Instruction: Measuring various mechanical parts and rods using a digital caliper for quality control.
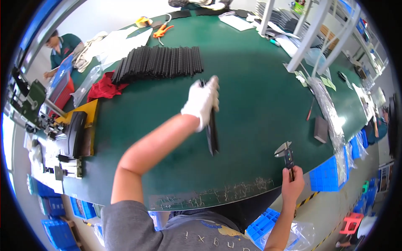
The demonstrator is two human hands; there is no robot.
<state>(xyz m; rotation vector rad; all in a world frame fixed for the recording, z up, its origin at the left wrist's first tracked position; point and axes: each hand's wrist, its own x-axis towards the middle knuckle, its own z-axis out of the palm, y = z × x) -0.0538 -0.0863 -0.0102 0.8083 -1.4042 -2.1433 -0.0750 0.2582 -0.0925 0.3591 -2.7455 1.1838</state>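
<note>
Gloved left hand [202, 101] grips long flat black strips [212, 129] over green table [251, 83]. Ribbed strip row [159, 62] far left. Bare right hand [292, 184] clasps metal caliper [286, 154], near right.

The gloved left hand [202, 101] hides the middle of the black strip [212, 136].

a green-topped workbench [251, 104] in bright light, white shelf frame [310, 35] behind, blue crates [326, 178] around.

Gloved left hand [202, 101] stretched forward, fingers closed; bare right hand [292, 184] low, fist clenched.
</note>
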